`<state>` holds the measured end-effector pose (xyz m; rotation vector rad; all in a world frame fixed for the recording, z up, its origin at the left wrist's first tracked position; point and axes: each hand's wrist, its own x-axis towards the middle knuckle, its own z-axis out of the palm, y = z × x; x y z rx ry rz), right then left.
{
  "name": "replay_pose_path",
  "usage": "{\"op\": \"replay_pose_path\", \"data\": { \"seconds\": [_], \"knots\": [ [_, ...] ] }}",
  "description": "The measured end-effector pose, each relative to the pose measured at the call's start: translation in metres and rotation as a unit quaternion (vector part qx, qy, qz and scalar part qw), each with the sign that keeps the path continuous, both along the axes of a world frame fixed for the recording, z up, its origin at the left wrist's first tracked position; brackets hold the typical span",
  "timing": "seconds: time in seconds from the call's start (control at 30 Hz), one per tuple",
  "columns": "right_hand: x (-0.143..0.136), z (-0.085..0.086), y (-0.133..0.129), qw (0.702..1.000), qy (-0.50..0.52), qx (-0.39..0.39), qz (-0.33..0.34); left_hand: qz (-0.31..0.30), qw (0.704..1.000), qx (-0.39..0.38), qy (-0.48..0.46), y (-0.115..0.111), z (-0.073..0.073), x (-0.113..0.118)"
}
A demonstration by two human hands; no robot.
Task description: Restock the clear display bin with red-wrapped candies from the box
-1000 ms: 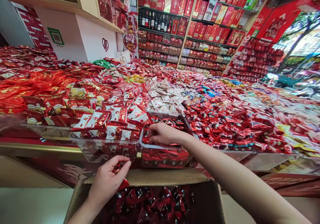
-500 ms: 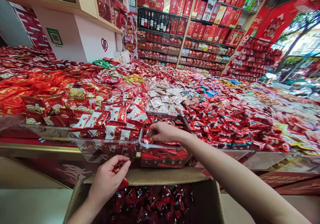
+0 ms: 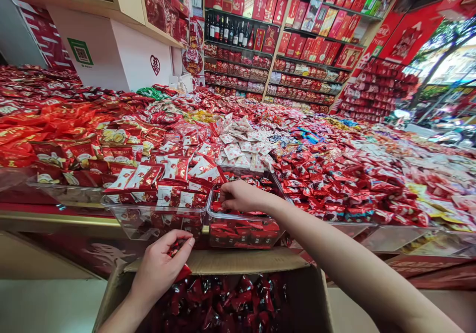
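Observation:
My left hand (image 3: 159, 261) is curled round red wrapped candies (image 3: 183, 272), over the left part of an open cardboard box (image 3: 253, 262). More glossy dark red wrapped candies (image 3: 226, 301) lie inside that box. My right hand (image 3: 241, 196) reaches into a clear plastic bin (image 3: 243, 217), palm down, its fingers bent and pressed together. Small red packets (image 3: 243, 235) show through the bin's front wall. Whatever the right fingers hold, if anything, is hidden under the hand.
A clear bin of red and white packets (image 3: 174, 174) stands directly left of the right hand's bin. White packets (image 3: 245, 144) are heaped behind it, and red packets (image 3: 334, 184) spread to the right. Shelves (image 3: 277, 50) with boxes and bottles rise at the back.

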<state>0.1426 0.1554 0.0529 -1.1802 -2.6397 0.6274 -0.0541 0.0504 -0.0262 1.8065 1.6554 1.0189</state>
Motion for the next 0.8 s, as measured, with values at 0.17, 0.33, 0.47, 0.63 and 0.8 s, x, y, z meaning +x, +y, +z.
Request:
{"op": "replay_pose_path", "data": {
  "seconds": [0.17, 0.33, 0.47, 0.63, 0.8],
  "knots": [
    [-0.001, 0.001, 0.000, 1.000, 0.009, 0.023, -0.008, -0.001, 1.000, -0.002, 0.002, -0.001, -0.003, -0.001],
    [0.001, 0.003, -0.002, 0.999, 0.023, 0.044, -0.010, -0.004, 1.000, -0.011, 0.004, 0.000, -0.005, -0.001],
    [0.000, -0.002, -0.003, 1.000, 0.008, 0.023, 0.012, -0.003, 1.000, -0.011, 0.008, 0.001, -0.004, 0.000],
    [-0.003, -0.007, -0.003, 1.000, -0.003, 0.016, 0.013, -0.005, 1.000, -0.006, 0.007, 0.000, -0.004, -0.001],
    [0.000, -0.008, -0.003, 1.000, 0.017, -0.012, -0.001, -0.009, 1.000, 0.008, -0.017, 0.000, -0.004, -0.003]
  ]
}}
